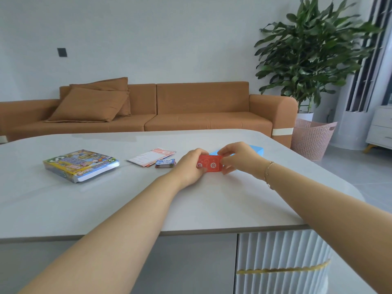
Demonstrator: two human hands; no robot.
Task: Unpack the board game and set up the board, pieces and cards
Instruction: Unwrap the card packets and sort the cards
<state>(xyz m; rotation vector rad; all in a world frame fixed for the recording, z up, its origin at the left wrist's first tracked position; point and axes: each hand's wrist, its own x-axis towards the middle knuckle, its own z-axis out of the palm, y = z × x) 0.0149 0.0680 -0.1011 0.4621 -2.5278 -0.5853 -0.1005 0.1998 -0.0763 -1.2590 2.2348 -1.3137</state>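
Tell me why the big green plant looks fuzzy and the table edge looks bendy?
Head view: the tall green leafy plant is smeared by motion blur; the wide-angle lens curves the pale grey table edge; soft, even daylight, faint shadows; both hands holding the red card pack look fairly sharp.

The blue box (pixel 257 150) is largely concealed behind the right hand (pixel 239 159); only its far edge shows. The red card deck (pixel 210 164) is covered at both ends by fingers, and its thickness cannot be determined. Print on the paper sheets (pixel 151 156) and small blue card stack (pixel 165 163) is too small to read. Both forearms are cut off by the lower frame edge.
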